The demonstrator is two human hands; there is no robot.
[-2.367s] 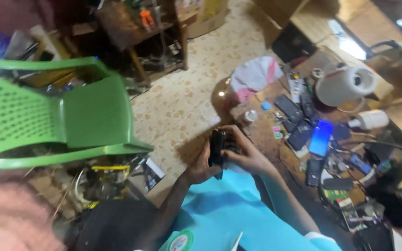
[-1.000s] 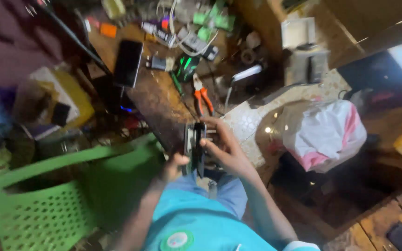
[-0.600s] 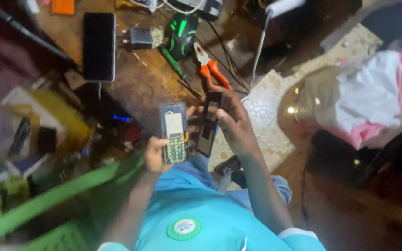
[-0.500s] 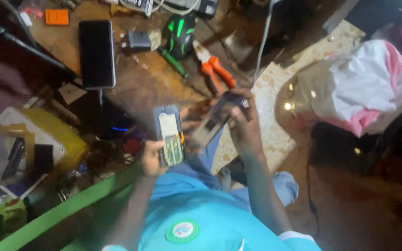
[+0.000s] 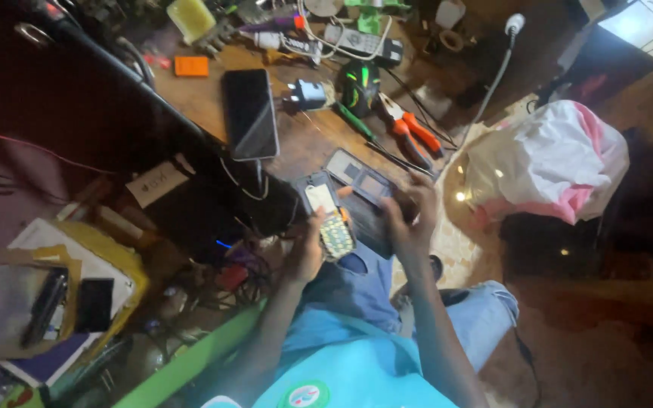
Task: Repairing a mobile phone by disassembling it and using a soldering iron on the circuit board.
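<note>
Cluttered workbench (image 5: 213, 113); left hand (image 5: 307, 253) holds keypad phone (image 5: 326, 219), right hand (image 5: 410, 219) its cover (image 5: 360, 177).

keypad phone (image 5: 328, 219) tilted; dark casing (image 5: 360, 181), perhaps backplate.

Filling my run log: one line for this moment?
left hand: holds keypad phone | right hand: holds back cover | pliers on bench

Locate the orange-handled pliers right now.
Head view, upper middle: the orange-handled pliers lie on the wooden bench, right of the green screwdriver and just above the right hand.
</note>
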